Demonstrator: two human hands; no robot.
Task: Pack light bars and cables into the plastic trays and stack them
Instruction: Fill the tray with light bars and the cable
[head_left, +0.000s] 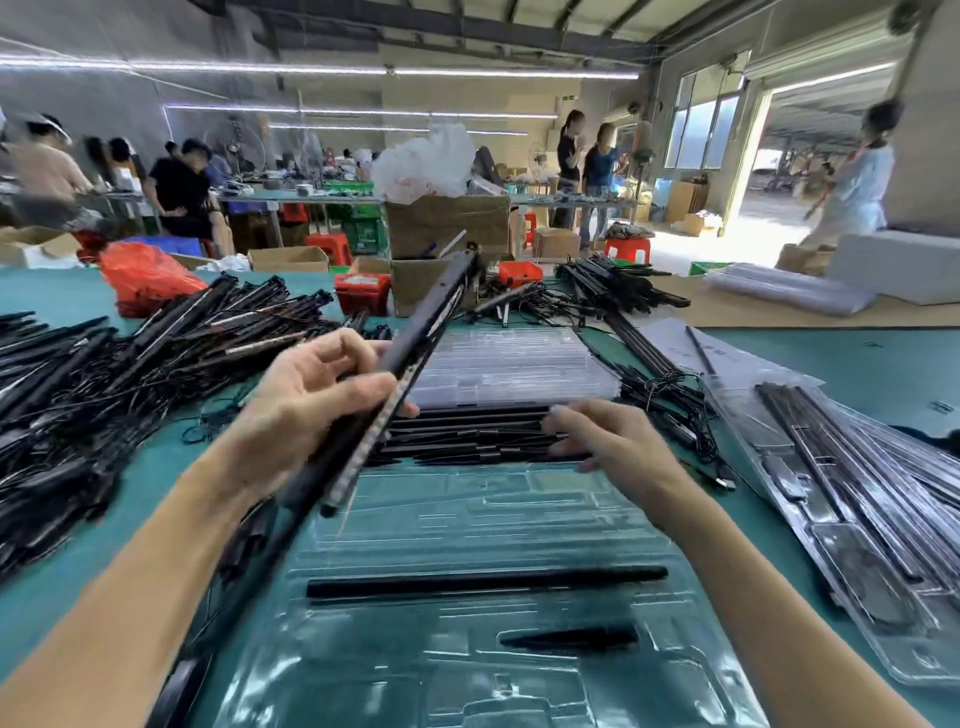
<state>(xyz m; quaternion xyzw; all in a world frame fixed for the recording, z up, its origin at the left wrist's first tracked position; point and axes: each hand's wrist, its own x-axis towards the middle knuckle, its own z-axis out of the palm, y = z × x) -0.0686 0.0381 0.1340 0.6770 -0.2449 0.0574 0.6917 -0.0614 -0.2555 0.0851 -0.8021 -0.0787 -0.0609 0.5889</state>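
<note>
A long black light bar (410, 364) is held up off the table by the left hand (306, 410), the fingers curled round it and the thumb pressed along its near side; the bar slants from near left to far right. The right hand (608, 441) is laid on a row of black bars (467, 436) lying side by side across the middle of the table, its fingers straight and slightly spread, touching their right ends. Just nearer, a clear plastic tray (467, 519) is spread on the green table (857, 364), with one black bar (483, 579) seated across it and a shorter black piece (571, 638) nearer still. A stack of clear trays (514, 364) is seen beyond the row of bars. A large heap of loose bars and cables (130, 364) is piled at the left. Filled trays (857, 493) are stacked at the right.
</note>
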